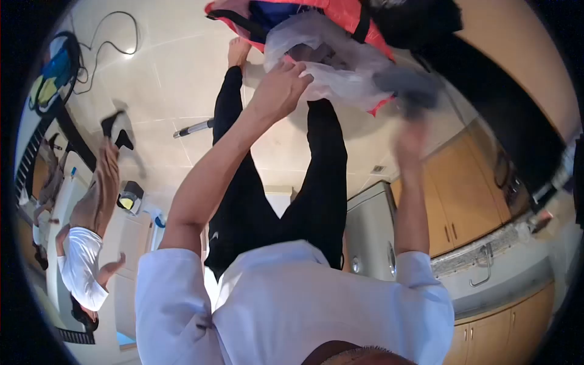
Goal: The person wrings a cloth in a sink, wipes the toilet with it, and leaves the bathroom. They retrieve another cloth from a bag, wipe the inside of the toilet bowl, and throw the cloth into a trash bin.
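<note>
My left hand (283,88) is closed on the near rim of a translucent plastic bag (340,82). Dark grey contents, which I cannot make out, show in the bag's mouth. The plastic bag lies over a larger red bag (344,11) with black straps and a blue inside. To the right, my right hand (412,140) is smeared by motion. It holds a soft dark grey piece of cloth (410,91), also blurred, beside the plastic bag's right edge.
Beyond the red bag, on the right, is a black bundle (420,24). A grey metal tube (194,128) lies on the tiled floor near my left leg. Wooden cabinets (450,194) stand on the right. Another person (88,255) stands at the left; a cable (112,45) runs nearby.
</note>
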`<control>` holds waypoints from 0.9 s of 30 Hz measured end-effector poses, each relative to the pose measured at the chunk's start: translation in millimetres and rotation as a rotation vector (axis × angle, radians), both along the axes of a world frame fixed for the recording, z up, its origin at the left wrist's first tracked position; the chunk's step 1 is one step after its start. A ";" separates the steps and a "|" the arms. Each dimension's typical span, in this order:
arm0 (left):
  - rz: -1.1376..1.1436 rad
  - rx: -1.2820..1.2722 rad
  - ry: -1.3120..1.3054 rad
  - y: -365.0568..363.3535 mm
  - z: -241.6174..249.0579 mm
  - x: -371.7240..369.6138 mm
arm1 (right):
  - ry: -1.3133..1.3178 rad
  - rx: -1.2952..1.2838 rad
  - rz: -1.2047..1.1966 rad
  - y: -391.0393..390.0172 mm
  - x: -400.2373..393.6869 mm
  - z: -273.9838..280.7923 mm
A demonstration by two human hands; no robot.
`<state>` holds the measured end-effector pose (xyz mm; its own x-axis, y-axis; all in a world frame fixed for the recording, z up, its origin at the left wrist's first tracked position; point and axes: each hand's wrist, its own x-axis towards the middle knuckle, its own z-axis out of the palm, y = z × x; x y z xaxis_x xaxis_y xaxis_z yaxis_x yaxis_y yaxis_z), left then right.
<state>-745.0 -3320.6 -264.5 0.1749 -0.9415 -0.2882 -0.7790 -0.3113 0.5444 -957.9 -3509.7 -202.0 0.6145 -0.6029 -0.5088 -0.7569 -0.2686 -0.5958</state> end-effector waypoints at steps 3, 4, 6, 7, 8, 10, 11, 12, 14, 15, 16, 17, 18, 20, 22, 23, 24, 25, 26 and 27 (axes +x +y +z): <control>0.123 -0.175 0.082 5.1 83.2 5.0 | 0.056 0.038 0.042 23.3 -12.8 39.9; 0.231 -0.112 0.245 12.3 117.6 8.3 | -0.099 0.069 -0.118 24.5 -2.5 66.1; 0.405 -0.106 0.480 30.7 155.8 19.8 | -0.191 0.032 -0.176 25.3 41.9 134.4; 0.489 -0.081 0.546 43.2 161.8 28.8 | -0.155 0.025 -0.164 31.8 71.0 170.6; 0.540 -0.111 0.678 55.0 170.8 45.6 | -0.194 0.263 -0.206 41.1 106.6 189.9; 0.601 -0.300 0.877 70.4 184.3 84.8 | -0.265 0.515 -0.245 60.3 160.1 210.2; 0.581 -0.443 0.972 78.3 194.7 90.6 | -0.300 0.487 -0.213 70.8 173.5 232.8; 0.516 -0.497 1.043 90.9 220.2 109.3 | -0.295 0.542 -0.127 89.4 193.5 265.8; 0.488 -0.486 1.098 112.8 255.5 148.7 | -0.297 0.628 0.014 113.2 232.8 300.2; 0.424 -0.570 1.022 127.5 265.5 169.3 | -0.313 0.609 0.066 128.8 257.6 312.7; 0.439 -0.581 0.905 146.2 274.6 188.4 | -0.343 0.592 0.115 145.6 283.7 324.1; 0.467 -0.618 0.868 169.7 275.9 209.0 | -0.373 0.582 0.167 165.4 310.4 334.4; 0.419 -0.646 0.969 201.0 274.6 235.9 | -0.380 0.447 0.238 190.5 345.2 345.3; 0.548 -0.627 1.143 271.2 309.4 270.2 | -0.415 0.088 0.404 235.9 398.8 362.0; 0.635 -0.515 1.009 346.7 333.5 304.1 | -0.532 -0.125 0.605 277.8 450.2 375.7; 0.678 -0.553 1.033 380.8 338.0 314.9 | -0.611 -0.153 0.719 300.7 476.1 381.7; 0.739 -0.629 1.026 411.8 337.8 316.6 | -0.629 -0.143 0.797 324.3 499.1 388.9; 0.796 -0.703 1.013 433.1 332.3 308.0 | -0.649 -0.132 0.871 342.0 513.6 392.6; 0.816 -0.738 0.958 456.9 326.0 297.3 | -0.658 -0.112 0.954 367.3 528.8 388.9; 0.821 -0.766 0.893 478.7 327.3 290.4 | -0.679 -0.104 1.025 393.4 548.6 382.6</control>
